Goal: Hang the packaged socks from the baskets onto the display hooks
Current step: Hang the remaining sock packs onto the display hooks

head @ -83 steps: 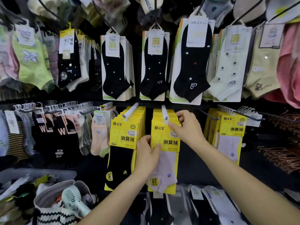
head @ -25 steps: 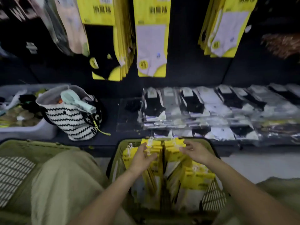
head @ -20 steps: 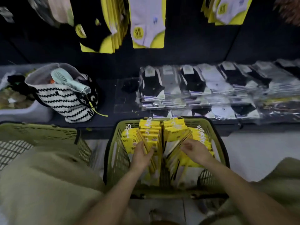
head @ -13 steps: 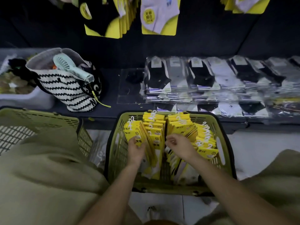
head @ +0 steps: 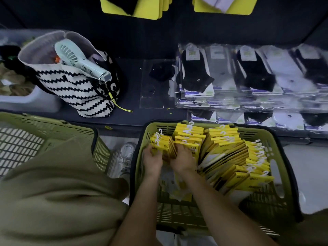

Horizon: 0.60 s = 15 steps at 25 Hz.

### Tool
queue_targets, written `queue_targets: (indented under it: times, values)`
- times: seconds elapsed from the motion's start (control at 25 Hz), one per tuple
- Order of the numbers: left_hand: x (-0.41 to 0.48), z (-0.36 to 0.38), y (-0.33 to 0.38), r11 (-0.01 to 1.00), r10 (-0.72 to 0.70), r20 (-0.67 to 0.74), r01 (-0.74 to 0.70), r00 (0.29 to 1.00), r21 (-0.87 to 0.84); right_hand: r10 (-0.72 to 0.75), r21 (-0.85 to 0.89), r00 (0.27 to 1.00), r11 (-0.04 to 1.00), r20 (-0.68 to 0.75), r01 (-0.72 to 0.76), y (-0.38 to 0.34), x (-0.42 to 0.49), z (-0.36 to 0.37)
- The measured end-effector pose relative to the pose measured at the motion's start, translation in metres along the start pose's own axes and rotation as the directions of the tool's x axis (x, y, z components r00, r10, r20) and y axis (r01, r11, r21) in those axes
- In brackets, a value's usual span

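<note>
The person crouched over an olive-green slatted plastic basket (head: 278,157) standing on the floor, just in front of the dark display surface (head: 136,114). It was packed with yellow card-backed sock packs (head: 225,151), stood on edge in several rows with their white plastic hooks uppermost. That was probably so that a bundle could be lifted by its top and go straight onto a peg.

Both hands were down in the left part of the basket. The left hand (head: 152,159) had its fingers (head: 154,152) curled round the leftmost short stack. The right hand (head: 183,159) sat right beside it, fingers (head: 181,148) bent into the foot of the middle row, seemingly parting off a batch to lift out together. The rows to the right leaned fanned out against the basket's wall, untouched.

A second olive-green slatted basket (head: 53,129) stood to the left, partly hidden by an olive trouser knee (head: 53,192); its visible part showed only bare mesh.

On the surface stood a black-and-white zigzag woven tote bag (head: 74,89), mouth open, with a mint-green handheld fan (head: 78,62) poking out. Rows of clear-wrapped black, grey and white socks (head: 248,77) lay flat and overlapping at the right. A pale tub (head: 26,102) at the far left held blurred items I could not identify.

More yellow packs (head: 134,6) already hung at the top edge, so the job looked well underway.
</note>
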<state>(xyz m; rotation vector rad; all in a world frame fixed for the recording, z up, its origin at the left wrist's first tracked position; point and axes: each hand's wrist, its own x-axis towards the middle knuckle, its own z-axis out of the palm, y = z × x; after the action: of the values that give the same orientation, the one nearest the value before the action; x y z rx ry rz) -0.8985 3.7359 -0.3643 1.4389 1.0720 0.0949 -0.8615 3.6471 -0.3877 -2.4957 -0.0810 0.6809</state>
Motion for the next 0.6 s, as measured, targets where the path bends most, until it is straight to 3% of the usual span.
queue_targets:
  times: [0.08, 0.24, 0.36, 0.48, 0.6]
  values:
    - [0.007, 0.001, 0.003, 0.997, 0.054, -0.003, -0.054, 0.999, 0.049, -0.016, -0.041, 0.999, 0.999, -0.036, 0.015, -0.002, 0.000, 0.005]
    - [0.013, 0.004, 0.002, 0.964, 0.015, 0.038, -0.024, 0.999, 0.264, 0.022, 0.151, 1.000, 0.988, 0.002, -0.022, 0.012, -0.002, -0.006]
    - [0.007, 0.003, 0.011, 0.940, -0.194, 0.272, 0.099, 0.942, 0.327, 0.002, 0.322, 0.996, 0.946, 0.093, -0.032, 0.043, -0.018, -0.024]
    - [-0.008, 0.009, 0.021, 0.901, -0.220, 0.512, -0.028, 0.830, 0.433, -0.041, 0.445, 0.991, 0.895, 0.128, -0.020, 0.069, -0.032, -0.042]
    - [-0.024, 0.017, 0.015, 0.895, -0.164, 0.581, -0.128, 0.797, 0.428, -0.060, 0.502, 0.991, 0.865, 0.116, -0.007, 0.084, -0.043, -0.045]
